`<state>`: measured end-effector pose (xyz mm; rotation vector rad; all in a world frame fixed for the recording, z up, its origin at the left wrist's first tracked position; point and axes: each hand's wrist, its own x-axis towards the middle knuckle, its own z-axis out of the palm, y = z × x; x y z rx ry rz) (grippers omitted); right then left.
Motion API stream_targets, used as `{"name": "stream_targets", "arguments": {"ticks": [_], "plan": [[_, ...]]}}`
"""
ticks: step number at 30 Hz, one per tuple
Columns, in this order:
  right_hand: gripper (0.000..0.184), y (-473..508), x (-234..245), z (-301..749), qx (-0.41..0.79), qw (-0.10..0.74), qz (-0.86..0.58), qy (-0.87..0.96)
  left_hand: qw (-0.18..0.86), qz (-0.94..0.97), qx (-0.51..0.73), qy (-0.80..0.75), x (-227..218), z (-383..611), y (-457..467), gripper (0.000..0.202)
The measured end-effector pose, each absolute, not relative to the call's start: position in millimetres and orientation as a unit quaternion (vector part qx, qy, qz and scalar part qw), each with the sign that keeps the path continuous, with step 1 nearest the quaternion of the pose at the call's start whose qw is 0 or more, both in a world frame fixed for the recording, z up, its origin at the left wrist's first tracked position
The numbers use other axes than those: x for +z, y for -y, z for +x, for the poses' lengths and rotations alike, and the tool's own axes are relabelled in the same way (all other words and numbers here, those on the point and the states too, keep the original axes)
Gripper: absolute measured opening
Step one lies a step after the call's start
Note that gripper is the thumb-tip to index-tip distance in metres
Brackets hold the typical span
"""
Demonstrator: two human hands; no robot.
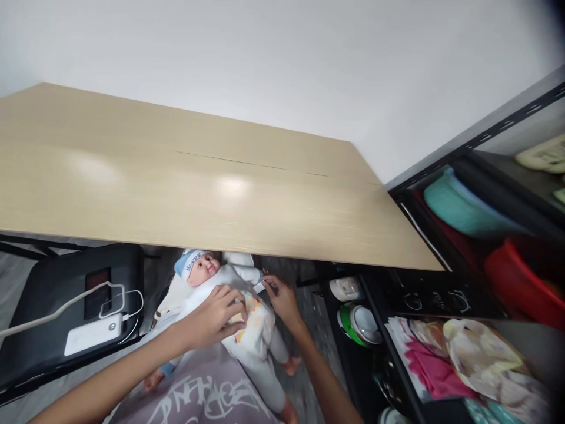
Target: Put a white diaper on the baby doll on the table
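Where the doll [251,347] lies: as it rests face up, slantwise on the lap, its body is under the left fingers [229,296] and its feet are nearer the wearer than both sets of fingers.
Left fingers: half bent with gaps between them, laid over the doll's front; whether they have hold of any cloth, I cannot tell.
Right fingers [274,284]: thumb and forefinger drawn together in a pinch at the end of the doll's sleeve [248,273], the other fingers bent behind.
Nappy [259,330]: white with an orange and yellow print, between the two hands, just beside the left fingertips.
Cap [191,263]: blue and white, on the doll's head, beyond the left fingers.
Step in hand: seemingly handling the sleeve end, with the left hand steadying the body.
Next move: more work there would call for a firm, small pinch on the right and a light, steady left palm.
Table [220,200]: beyond both sets of fingers, its near edge just past the doll's head.
Power bank [93,335]: white, cable plugged in, on a black seat [53,294] well left of the left fingers.
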<state>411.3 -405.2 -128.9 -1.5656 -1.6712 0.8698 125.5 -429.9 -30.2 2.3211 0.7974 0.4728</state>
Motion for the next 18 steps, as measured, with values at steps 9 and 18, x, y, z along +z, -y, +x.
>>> {"name": "stream_targets", "arguments": {"ticks": [9,18], "plan": [[0.026,437.4,-51.9,364.6,0.333,0.226,-0.394,0.826,0.451,0.850,0.078,-0.262,18.8,80.9,454.7,0.003],[0.069,498.6,-37.2,434.4,0.536,0.071,-0.593,0.597,0.342,0.885,0.075,-0.307,-19.0,173.8,417.9,0.029]]}}
